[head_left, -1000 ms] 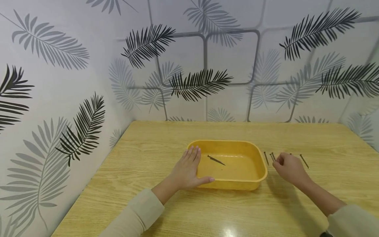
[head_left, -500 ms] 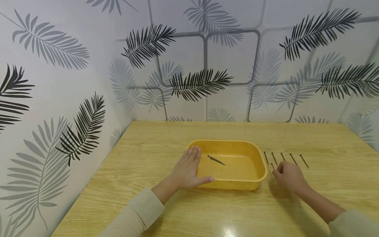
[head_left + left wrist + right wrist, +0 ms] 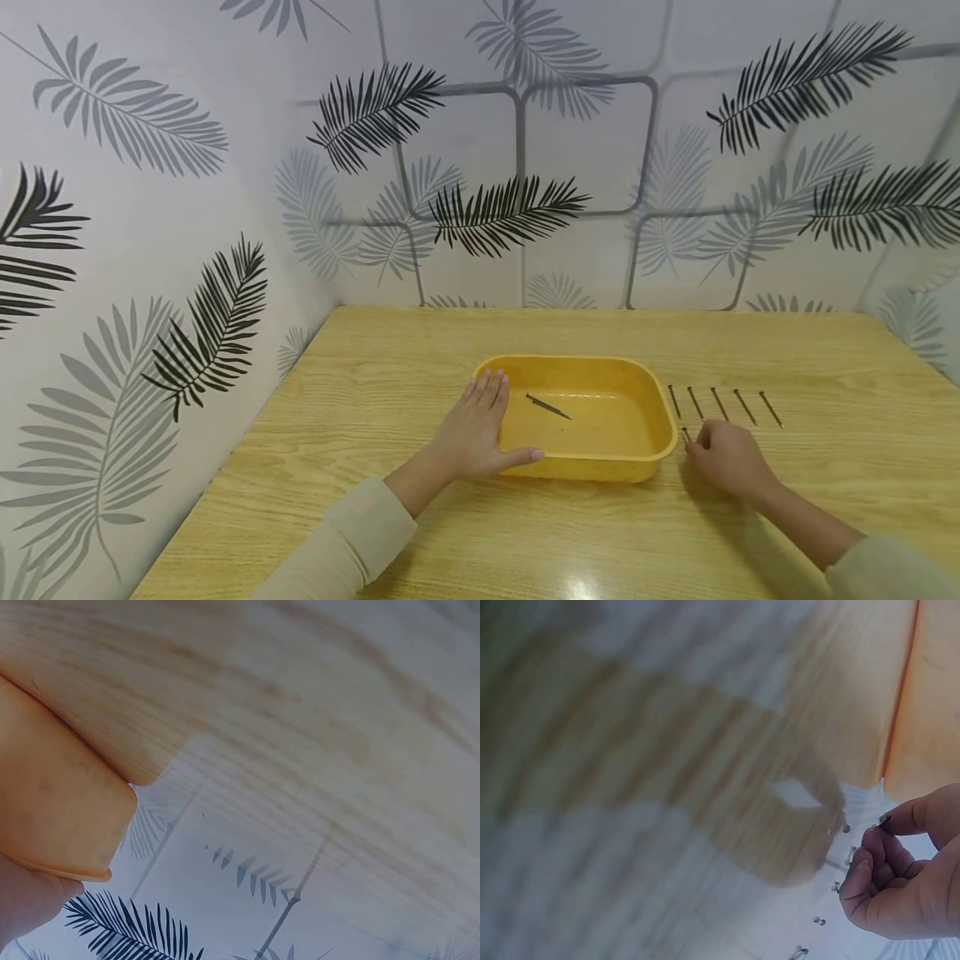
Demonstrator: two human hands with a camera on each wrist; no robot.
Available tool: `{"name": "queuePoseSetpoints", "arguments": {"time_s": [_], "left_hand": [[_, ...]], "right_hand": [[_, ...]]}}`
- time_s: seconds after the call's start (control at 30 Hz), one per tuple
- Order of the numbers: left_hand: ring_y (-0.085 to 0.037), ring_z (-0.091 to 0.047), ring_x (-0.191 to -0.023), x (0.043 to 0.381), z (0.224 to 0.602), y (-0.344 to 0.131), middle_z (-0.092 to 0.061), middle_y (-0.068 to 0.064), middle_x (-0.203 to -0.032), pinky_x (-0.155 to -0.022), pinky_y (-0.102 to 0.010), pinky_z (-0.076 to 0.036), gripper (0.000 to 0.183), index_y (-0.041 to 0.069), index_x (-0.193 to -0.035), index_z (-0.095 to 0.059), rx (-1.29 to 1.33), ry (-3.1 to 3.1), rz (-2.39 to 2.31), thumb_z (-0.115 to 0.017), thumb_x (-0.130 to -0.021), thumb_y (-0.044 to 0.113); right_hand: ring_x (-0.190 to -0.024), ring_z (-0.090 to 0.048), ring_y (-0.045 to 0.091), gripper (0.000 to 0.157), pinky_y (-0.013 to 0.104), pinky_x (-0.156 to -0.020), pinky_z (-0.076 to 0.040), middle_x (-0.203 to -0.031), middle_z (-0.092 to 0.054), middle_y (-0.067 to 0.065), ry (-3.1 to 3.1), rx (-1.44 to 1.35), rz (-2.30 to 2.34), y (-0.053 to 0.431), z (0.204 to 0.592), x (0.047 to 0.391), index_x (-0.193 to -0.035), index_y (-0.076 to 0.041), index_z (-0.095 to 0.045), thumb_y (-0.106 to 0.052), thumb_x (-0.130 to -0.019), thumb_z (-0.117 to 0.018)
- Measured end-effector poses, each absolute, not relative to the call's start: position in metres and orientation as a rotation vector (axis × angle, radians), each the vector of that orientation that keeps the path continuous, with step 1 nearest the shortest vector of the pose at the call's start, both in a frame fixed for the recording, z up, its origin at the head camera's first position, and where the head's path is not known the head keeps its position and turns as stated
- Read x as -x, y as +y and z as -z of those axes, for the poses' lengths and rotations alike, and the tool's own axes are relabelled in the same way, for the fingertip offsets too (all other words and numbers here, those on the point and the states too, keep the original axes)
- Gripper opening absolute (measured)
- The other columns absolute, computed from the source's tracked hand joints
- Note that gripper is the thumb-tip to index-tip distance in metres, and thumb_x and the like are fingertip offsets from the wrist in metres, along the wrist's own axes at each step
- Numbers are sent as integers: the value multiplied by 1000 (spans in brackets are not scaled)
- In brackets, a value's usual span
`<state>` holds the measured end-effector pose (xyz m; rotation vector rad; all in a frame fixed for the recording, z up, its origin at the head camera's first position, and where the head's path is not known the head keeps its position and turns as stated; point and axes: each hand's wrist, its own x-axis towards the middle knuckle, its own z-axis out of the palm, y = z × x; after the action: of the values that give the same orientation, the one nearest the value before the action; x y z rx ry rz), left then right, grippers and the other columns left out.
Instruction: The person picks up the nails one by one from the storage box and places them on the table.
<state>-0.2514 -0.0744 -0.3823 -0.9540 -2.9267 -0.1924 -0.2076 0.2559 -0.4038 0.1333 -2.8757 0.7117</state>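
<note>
A yellow plastic tray (image 3: 592,468) sits on the wooden table. My left hand (image 3: 471,433) rests over its left end, fingers straight across the rim and thumb along the front rim; in the left wrist view some of that hand (image 3: 34,904) shows at the tray's rim (image 3: 71,871). Just right of the tray, low over the table, my right hand (image 3: 729,457) pinches a dark slim nail (image 3: 686,434) between thumb and index finger. The nail's head sticks out; its lower part is hidden. In the right wrist view, the nail's end (image 3: 885,821) shows at the fingertips.
Several nails (image 3: 744,407) lie in a slanted row behind the right hand. Inside the tray are dark nails (image 3: 549,406), lying close together. Behind the table (image 3: 405,350) stands a leaf-patterned wall (image 3: 585,275); another wall (image 3: 247,358) borders its left side.
My right hand has drawn back from the row of nails towards the front edge, bringing the pinched nail with it, and now stays lower. The left hand and tray have not moved.
</note>
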Motion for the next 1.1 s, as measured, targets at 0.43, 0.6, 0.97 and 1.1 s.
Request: {"name": "queuePoseSetpoints", "arguments": {"time_s": [0.43,0.6,0.97,1.1], "left_hand": [[-33,-9,-144,251,382,-74,-13,-21,-154,-118,-44,-12,99,-7,-146,-14,958,-2912,164,-43,-86,66],[-33,-9,-144,251,381,-74,-13,-21,-154,-118,-43,-12,99,-7,-146,-14,956,-2912,162,-43,-86,66],[-33,-8,-144,250,382,-75,-12,-21,-154,-118,-44,-11,100,-6,-146,-12,951,-2925,187,-45,-85,66],[-33,-8,-144,250,382,-75,-12,-21,-154,-118,-44,-11,99,-7,-146,-12,954,-2923,190,-45,-86,65]], "right_hand": [[-49,-39,13,22,25,-47,-32,-53,-44,0,-2963,-142,-686,255,403,207,-58,-4,-49,-6,-80,-54],[-48,-38,12,25,24,-47,-31,-52,-40,-2,-3019,-154,-661,255,400,210,-57,-6,-46,-7,-80,-55],[-45,-31,8,29,21,-46,-28,-48,-33,-6,-3086,-159,-672,255,399,212,-55,-10,-43,-7,-82,-54],[-47,-35,9,26,22,-47,-31,-50,-38,-4,-3101,-154,-671,255,397,212,-57,-7,-47,-8,-83,-54]]}}
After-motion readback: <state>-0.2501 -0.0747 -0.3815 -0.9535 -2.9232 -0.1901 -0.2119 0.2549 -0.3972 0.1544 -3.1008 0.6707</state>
